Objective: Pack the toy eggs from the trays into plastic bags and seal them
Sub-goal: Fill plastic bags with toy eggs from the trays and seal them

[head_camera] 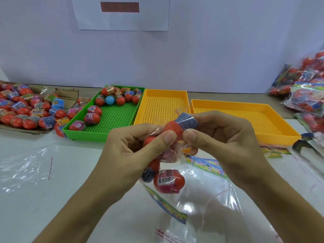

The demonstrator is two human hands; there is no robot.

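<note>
**Egg at the bag mouth**

Both hands meet above the clear plastic bag [184, 186]: right hand [219, 135] pinches an orange toy egg with blue wrapper [180, 124], long axis slanting up-right; left hand [140, 146] grips the bag's mouth directly below it.

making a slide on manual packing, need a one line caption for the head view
Both hands, left and right, work a red toy egg into a clear plastic bag before green and yellow trays.
</note>
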